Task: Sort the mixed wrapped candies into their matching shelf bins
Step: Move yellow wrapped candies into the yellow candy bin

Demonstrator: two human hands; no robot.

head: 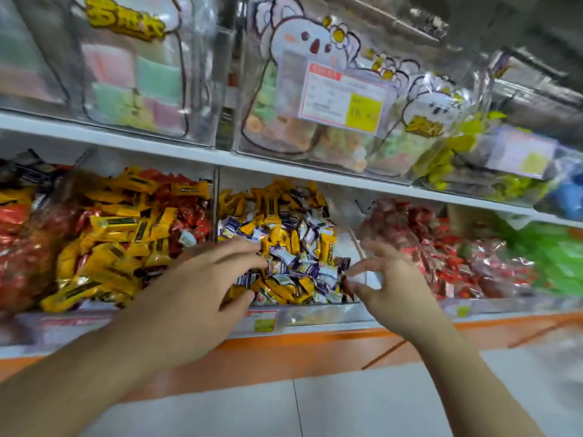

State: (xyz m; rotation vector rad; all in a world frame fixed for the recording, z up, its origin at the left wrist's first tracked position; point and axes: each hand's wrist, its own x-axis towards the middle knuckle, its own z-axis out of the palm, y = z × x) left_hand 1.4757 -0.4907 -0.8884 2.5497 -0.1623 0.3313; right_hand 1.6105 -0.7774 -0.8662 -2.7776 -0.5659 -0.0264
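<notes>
The middle shelf bin (318,314) holds a mix of yellow bar candies (285,244) and small purple-and-white wrapped candies (307,266). My left hand (202,288) reaches into the bin's left front, fingers spread over the pile and thumb apart below; it grips nothing that I can make out. At the bin's right front corner, my right hand (385,279) pinches a small dark red wrapped candy (346,278) between thumb and forefinger, its other fingers fanned upward. Both hands are blurred by motion.
The left bin holds yellow bars (120,241) over red wrappers. To the right lie a bin of red candies (441,253) and green packets (555,257). Clear bins with cartoon stickers (315,99) line the upper shelf. An orange shelf base (284,345) meets the tiled floor.
</notes>
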